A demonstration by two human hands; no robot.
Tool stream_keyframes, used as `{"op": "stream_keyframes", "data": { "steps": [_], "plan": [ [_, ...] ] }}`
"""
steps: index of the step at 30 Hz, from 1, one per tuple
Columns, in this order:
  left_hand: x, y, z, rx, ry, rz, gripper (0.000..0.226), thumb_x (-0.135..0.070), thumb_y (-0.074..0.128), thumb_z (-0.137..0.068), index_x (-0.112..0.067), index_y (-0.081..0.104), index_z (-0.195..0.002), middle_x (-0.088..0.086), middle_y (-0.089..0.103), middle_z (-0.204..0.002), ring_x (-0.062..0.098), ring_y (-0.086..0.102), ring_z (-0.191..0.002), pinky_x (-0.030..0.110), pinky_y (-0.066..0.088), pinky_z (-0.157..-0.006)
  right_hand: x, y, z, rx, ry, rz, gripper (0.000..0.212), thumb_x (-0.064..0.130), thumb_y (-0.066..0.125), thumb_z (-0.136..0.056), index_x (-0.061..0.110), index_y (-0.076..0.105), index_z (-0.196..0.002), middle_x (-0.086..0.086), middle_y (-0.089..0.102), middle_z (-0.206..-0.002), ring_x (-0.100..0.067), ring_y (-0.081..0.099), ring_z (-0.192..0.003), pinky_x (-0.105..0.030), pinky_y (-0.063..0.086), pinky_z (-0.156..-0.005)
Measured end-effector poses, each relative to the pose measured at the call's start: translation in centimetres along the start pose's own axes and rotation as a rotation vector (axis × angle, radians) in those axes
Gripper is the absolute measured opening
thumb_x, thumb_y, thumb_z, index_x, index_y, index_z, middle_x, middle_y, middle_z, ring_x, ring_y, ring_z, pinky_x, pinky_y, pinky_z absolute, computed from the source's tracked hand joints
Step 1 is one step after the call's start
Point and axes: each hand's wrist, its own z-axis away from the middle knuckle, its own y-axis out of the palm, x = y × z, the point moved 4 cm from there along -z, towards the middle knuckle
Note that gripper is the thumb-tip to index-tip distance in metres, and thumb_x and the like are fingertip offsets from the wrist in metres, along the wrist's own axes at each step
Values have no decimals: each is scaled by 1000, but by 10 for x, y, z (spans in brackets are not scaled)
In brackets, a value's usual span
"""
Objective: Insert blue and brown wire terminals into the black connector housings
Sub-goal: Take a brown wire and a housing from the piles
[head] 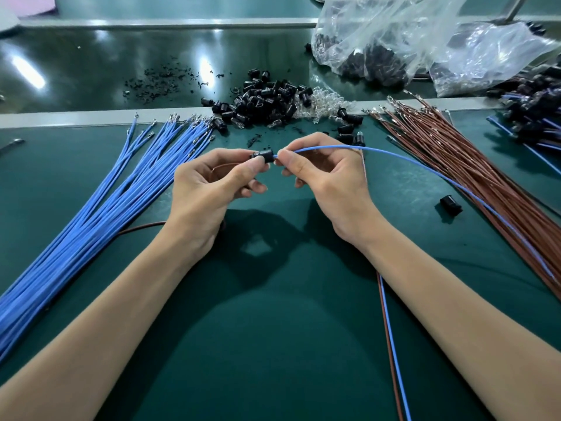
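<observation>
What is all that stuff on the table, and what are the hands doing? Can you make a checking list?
Surface: dark green mat.
Job's things: black connector housing with a blue wire meeting its end; blue wire bundle left, brown wire bundle right, housing pile behind.
Clutter: black scraps, one loose housing, clear bulbs by the pile.
Hands: left hand pinches the housing; right hand pinches the blue wire beside it.
Cables: brown wire trails from under the left hand; blue-and-brown pair lies under the right forearm.
Surroundings: plastic bags of dark parts back right; metal rail across the bench.
</observation>
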Motion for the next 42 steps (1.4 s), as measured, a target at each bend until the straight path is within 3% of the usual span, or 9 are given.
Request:
{"op": "stream_keyframes", "data": {
  "steps": [5, 27, 42],
  "plan": [
    [1, 0, 0, 13, 34, -49, 19, -22, 73, -68, -12, 69, -84, -1, 73, -76, 11, 65, -59, 16, 48, -60, 0, 0, 0, -19, -1, -13, 9, 14, 64, -87, 19, 62, -80, 11, 66, -70, -6, 63, -63, -17, 45, -53],
    [0, 1, 1, -20, 116, -94, 19, -15, 74, -70, -8, 70, -87, -3, 73, -73, 11, 69, -64, 14, 49, -63, 1, 1, 0, -39, -24, 32, 14, 11, 64, -88, 19, 61, -77, 10, 62, -70, -6, 61, -58, -18, 45, -47],
    [-1, 1, 0, -16, 113, -61, 16, -12, 73, -71, -7, 69, -86, -3, 73, -74, 10, 69, -65, 14, 50, -66, -3, 0, 0, -1, -7, 22, 15, 12, 67, -85, 23, 66, -76, 15, 65, -74, -6, 61, -64, -18, 46, -53]
  ]
}}
